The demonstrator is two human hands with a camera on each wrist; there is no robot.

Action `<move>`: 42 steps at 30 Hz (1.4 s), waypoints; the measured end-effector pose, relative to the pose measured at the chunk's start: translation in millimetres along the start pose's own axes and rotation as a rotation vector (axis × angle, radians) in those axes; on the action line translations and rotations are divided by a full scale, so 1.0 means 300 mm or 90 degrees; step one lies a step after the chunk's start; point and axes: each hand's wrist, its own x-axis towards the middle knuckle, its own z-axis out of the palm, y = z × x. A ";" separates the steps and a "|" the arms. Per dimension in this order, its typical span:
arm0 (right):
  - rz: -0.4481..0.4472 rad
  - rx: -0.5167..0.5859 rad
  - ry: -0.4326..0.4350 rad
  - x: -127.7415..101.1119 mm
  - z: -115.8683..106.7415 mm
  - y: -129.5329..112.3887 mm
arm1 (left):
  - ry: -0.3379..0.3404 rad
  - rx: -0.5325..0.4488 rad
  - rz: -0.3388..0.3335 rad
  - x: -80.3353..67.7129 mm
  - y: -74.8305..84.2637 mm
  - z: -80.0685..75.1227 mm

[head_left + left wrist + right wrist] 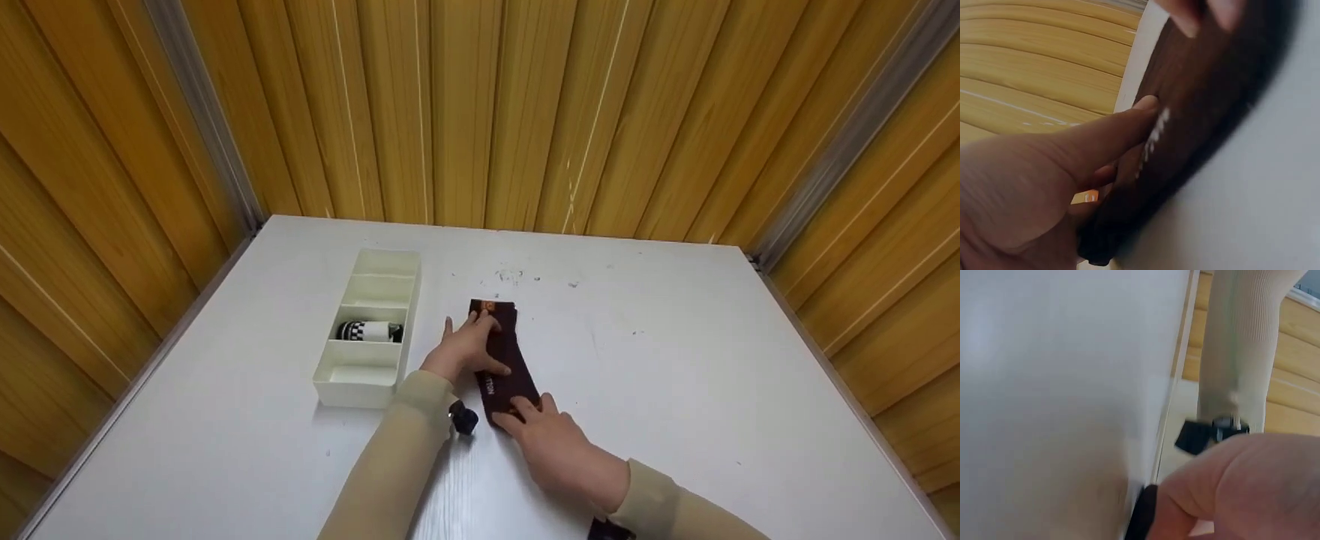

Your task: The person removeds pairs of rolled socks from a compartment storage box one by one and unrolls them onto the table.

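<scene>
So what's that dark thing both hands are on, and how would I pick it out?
Start at the white table boxed in by yellow wood-look walls. Right of the white divided tray, near the table's middle, lies a flat dark maroon sock with the left hand pressing its far part and the right hand at its near end. The only other sock, black-and-white and rolled, sits inside the tray.

Staged recording booth: white table (bare-topped) within ribbed wood-look wall panels.
</scene>
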 end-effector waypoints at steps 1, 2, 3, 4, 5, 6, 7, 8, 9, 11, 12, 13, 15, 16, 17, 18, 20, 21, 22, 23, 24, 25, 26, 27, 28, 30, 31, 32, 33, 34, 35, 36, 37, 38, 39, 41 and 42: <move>0.005 0.008 -0.004 0.003 0.000 -0.011 | -0.007 -0.002 -0.001 0.005 -0.001 -0.003; 0.010 0.014 -0.008 0.007 0.000 -0.020 | -0.013 -0.005 -0.004 0.010 -0.002 -0.006; 0.016 0.019 -0.014 0.010 -0.001 -0.028 | -0.020 -0.005 -0.006 0.014 -0.003 -0.009; 0.020 0.020 -0.018 0.011 -0.003 -0.034 | -0.026 -0.004 -0.006 0.017 -0.003 -0.012; 0.023 0.019 -0.020 0.013 -0.003 -0.040 | -0.030 -0.004 -0.006 0.020 -0.004 -0.014; 0.025 0.017 -0.021 0.015 -0.004 -0.044 | -0.033 -0.001 -0.004 0.021 -0.005 -0.017; 0.026 0.014 -0.019 0.017 -0.004 -0.047 | -0.034 0.000 -0.002 0.022 -0.006 -0.018; 0.026 0.012 -0.018 0.019 -0.005 -0.049 | -0.036 -0.001 0.000 0.023 -0.007 -0.020; 0.025 0.008 -0.016 0.020 -0.006 -0.051 | -0.038 -0.002 0.004 0.023 -0.009 -0.021; 0.023 -0.001 -0.016 0.024 -0.007 -0.053 | -0.037 -0.003 0.012 0.025 -0.012 -0.022; 0.021 -0.004 -0.017 0.027 -0.008 -0.053 | -0.037 -0.005 0.015 0.027 -0.014 -0.022; 0.020 -0.007 -0.017 0.030 -0.009 -0.053 | -0.037 -0.006 0.017 0.029 -0.016 -0.022; 0.017 -0.011 -0.017 0.035 -0.010 -0.051 | -0.038 -0.005 0.024 0.034 -0.018 -0.023; 0.015 -0.012 -0.016 0.038 -0.011 -0.050 | -0.040 -0.004 0.028 0.038 -0.020 -0.024; 0.012 -0.011 -0.013 0.041 -0.012 -0.050 | -0.042 -0.001 0.030 0.041 -0.020 -0.027; 0.009 -0.009 -0.011 0.043 -0.013 -0.049 | -0.044 0.001 0.032 0.044 -0.021 -0.029; 0.005 -0.004 -0.005 0.047 -0.012 -0.048 | -0.050 0.008 0.036 0.049 -0.021 -0.033; 0.004 -0.001 -0.005 0.049 -0.013 -0.048 | -0.052 0.010 0.038 0.051 -0.021 -0.035; 0.004 -0.002 -0.007 0.051 -0.014 -0.049 | -0.053 0.012 0.039 0.051 -0.021 -0.038; 0.003 -0.001 -0.009 0.052 -0.014 -0.049 | -0.054 0.013 0.036 0.051 -0.021 -0.039; 0.001 -0.003 -0.010 0.055 -0.014 -0.049 | -0.056 0.010 0.032 0.050 -0.022 -0.040; -0.002 -0.004 -0.011 0.058 -0.014 -0.049 | -0.056 0.009 0.027 0.049 -0.023 -0.043; -0.005 -0.008 -0.012 0.061 -0.013 -0.049 | -0.055 0.007 0.020 0.047 -0.024 -0.045; -0.008 -0.008 -0.012 0.064 -0.014 -0.050 | -0.054 0.005 0.012 0.046 -0.025 -0.048; -0.011 -0.008 -0.011 0.068 -0.013 -0.051 | -0.052 0.004 0.002 0.045 -0.028 -0.052; -0.017 -0.007 -0.009 0.075 -0.012 -0.053 | -0.047 0.004 -0.014 0.042 -0.034 -0.058; -0.018 -0.007 -0.008 0.077 -0.011 -0.054 | -0.045 0.004 -0.019 0.041 -0.036 -0.061; -0.018 -0.009 -0.008 0.080 -0.011 -0.056 | -0.045 0.005 -0.022 0.041 -0.038 -0.063; -0.018 -0.012 -0.006 0.082 -0.012 -0.057 | -0.046 0.004 -0.025 0.040 -0.040 -0.064; -0.019 -0.016 -0.005 0.084 -0.012 -0.057 | -0.047 0.003 -0.025 0.040 -0.041 -0.065; -0.022 -0.021 0.000 0.085 -0.012 -0.058 | -0.047 0.001 -0.027 0.037 -0.041 -0.065; -0.026 -0.026 0.005 0.087 -0.013 -0.058 | -0.046 0.002 -0.026 0.036 -0.041 -0.065; -0.030 -0.030 0.010 0.088 -0.013 -0.059 | -0.044 0.005 -0.024 0.034 -0.040 -0.065; -0.033 -0.031 0.016 0.090 -0.014 -0.059 | -0.040 0.010 -0.022 0.032 -0.039 -0.063; -0.037 -0.032 0.020 0.092 -0.015 -0.059 | -0.035 0.013 -0.021 0.030 -0.038 -0.062; -0.040 -0.027 0.021 0.094 -0.017 -0.056 | -0.027 0.021 -0.017 0.023 -0.035 -0.058; -0.039 -0.022 0.017 0.095 -0.020 -0.053 | -0.023 0.027 -0.012 0.019 -0.034 -0.055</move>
